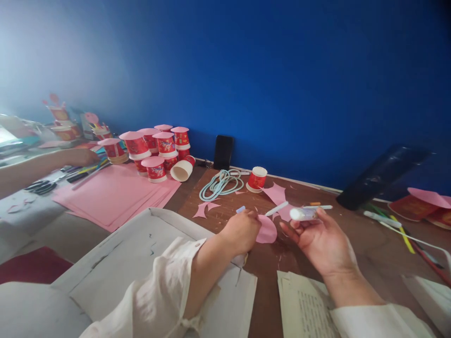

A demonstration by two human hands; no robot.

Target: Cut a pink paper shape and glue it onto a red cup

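Our right hand (pixel 327 244) curls loosely around a white tube (pixel 301 214), one finger held out clear of it. Our left hand (pixel 239 232) is at the left edge of a pink disc (pixel 268 231); its fingertips are hidden, so we cannot tell whether they pinch the paper or only press it.

Behind everything rises a blue wall (pixel 264 70), and before it runs our brown desk (pixel 373 244). Our left forearm crosses a white box (pixel 123 263). Beyond the box lie pink sheets (pixel 120 197), with another person's hand (pixel 82 157) reaching in near their far side.

Past the sheets we see a cluster of red cups (pixel 139 148), several topped with pink discs, so we judge much of the work done. What remains looks smaller: one bare cup (pixel 258 178) stands near the wall, one tipped cup (pixel 182 170) lies on its side, and the disc between our hands sits on no cup.

Around that disc are pink scraps (pixel 276 193), a white pen (pixel 276 209) and, just beyond our left knuckles, a lilac cap (pixel 240 209).
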